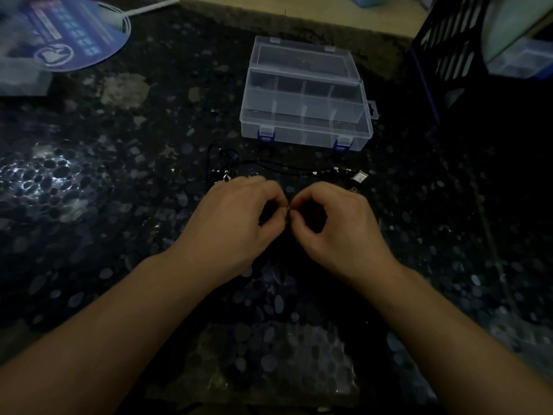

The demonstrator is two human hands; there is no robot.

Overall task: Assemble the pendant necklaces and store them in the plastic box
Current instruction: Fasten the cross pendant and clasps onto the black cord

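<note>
My left hand (239,217) and my right hand (332,223) meet fingertip to fingertip over the dark speckled table. Together they pinch a tiny metal piece (288,211) between thumbs and forefingers; a dark cord seems to hang below it, hard to make out. Just beyond the hands lies a black necklace cord (287,167) with small metal ends. A coiled cord with clasps (224,163) sits at its left. A small silver pendant (360,176) and a jump ring (352,190) lie at the right. The clear plastic box (305,127) stands open farther back, its compartments showing nothing inside.
A round blue hand fan (74,34) lies at the far left, with a clear plastic piece (21,76) beside it. A dark slotted basket (466,49) stands at the far right. The table's far edge (299,16) runs behind the box.
</note>
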